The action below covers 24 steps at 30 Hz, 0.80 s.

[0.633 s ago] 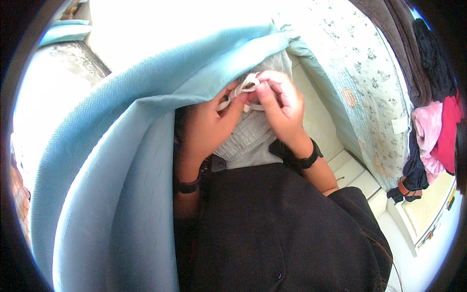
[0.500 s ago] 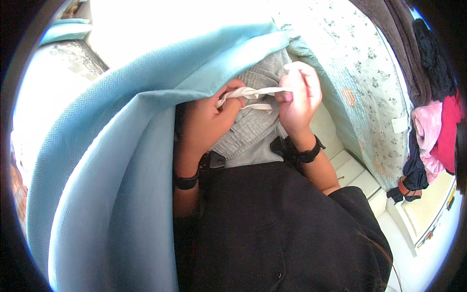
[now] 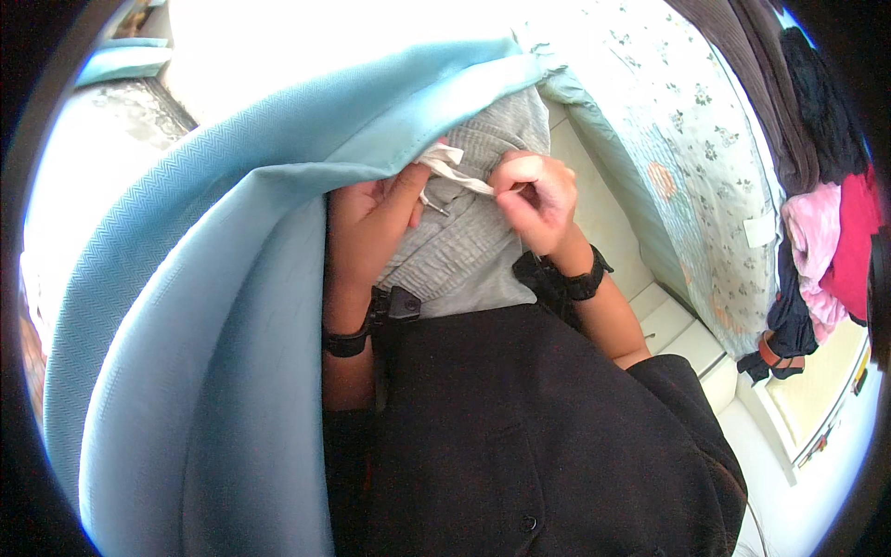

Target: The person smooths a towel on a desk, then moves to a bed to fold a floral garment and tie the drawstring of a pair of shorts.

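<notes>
A white drawstring [image 3: 453, 171] stretches between my two hands over a grey ribbed garment [image 3: 444, 249] at my lap. My left hand [image 3: 376, 212] is closed on the knotted or looped part of the cord, partly behind the edge of a light blue curtain [image 3: 251, 241]. Opposite it, my right hand [image 3: 536, 195] pinches the cord with curled thumb and fingers. A short cord end with a dark tip [image 3: 438, 211] hangs below the left hand, against the grey cloth. Both wrists wear black straps.
The blue curtain drapes down my left side, close to the left arm. To the right lies floral bedding [image 3: 682, 139] with a pale green edge. Dark, pink and red clothes [image 3: 815, 246] hang at the far right, beside pale floor tiles [image 3: 668, 320].
My right hand has come down and slightly left, its fingers now curled tighter. My left hand has shifted a little left, and the cord between them now slopes down toward the right.
</notes>
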Motion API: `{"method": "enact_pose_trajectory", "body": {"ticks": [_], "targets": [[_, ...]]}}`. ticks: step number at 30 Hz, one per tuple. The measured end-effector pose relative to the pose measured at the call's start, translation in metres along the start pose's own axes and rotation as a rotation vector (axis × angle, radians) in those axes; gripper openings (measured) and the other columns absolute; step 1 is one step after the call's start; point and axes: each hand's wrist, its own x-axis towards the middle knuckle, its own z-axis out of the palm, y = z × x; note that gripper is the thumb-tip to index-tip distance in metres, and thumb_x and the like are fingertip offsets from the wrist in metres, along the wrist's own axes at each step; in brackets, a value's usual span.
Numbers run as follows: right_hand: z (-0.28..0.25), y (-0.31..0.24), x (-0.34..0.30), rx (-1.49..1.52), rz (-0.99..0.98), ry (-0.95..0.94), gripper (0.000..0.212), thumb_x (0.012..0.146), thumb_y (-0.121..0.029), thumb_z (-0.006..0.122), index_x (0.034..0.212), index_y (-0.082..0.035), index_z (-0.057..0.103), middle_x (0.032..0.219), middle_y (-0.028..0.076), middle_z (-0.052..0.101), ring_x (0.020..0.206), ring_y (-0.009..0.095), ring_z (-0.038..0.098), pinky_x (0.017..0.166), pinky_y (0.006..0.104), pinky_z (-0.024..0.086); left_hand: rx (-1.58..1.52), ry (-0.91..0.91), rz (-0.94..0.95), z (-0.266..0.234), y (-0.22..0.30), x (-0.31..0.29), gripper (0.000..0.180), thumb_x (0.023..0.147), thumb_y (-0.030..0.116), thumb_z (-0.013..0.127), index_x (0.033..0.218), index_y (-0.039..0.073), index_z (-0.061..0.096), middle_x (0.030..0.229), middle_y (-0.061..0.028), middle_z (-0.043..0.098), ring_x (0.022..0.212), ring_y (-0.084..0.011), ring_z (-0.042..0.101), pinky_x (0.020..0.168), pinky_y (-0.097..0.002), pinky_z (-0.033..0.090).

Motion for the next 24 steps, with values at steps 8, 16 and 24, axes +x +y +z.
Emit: {"method": "enact_pose_trajectory", "body": {"ticks": [8, 16, 24], "targets": [[0.020, 0.010, -0.001, 0.038, -0.051, 0.229, 0.019, 0.077, 0.011, 0.052, 0.089, -0.003, 0.057, 0.083, 0.009, 0.061, 0.064, 0.018, 0.059, 0.056, 0.0261, 0.047, 0.160, -0.042, 0.352, 0.015, 0.001, 0.004, 0.022, 0.089, 0.015, 0.060, 0.106, 0.002, 0.064, 0.079, 0.0019, 0.061, 0.062, -0.0017, 0.047, 0.054, -0.0192, 0.038], [0.015, -0.004, 0.015, -0.234, 0.002, 0.200, 0.022, 0.086, 0.003, 0.050, 0.104, 0.002, 0.062, 0.091, 0.010, 0.062, 0.072, 0.016, 0.059, 0.063, 0.0255, 0.048, 0.255, -0.283, 0.446, 0.003, 0.005, 0.002, 0.021, 0.086, 0.010, 0.063, 0.106, 0.002, 0.063, 0.085, -0.0015, 0.064, 0.072, -0.0052, 0.055, 0.064, -0.0179, 0.042], [0.005, 0.003, 0.008, 0.510, 0.414, 0.464, 0.034, 0.099, -0.013, 0.035, 0.130, -0.001, 0.042, 0.099, 0.004, 0.055, 0.048, 0.004, 0.034, 0.043, 0.0186, 0.029, -0.046, -0.423, 0.164, -0.001, 0.007, -0.007, 0.021, 0.085, 0.007, 0.064, 0.106, 0.002, 0.062, 0.084, -0.0009, 0.064, 0.072, -0.0046, 0.056, 0.062, -0.0156, 0.041]]}}
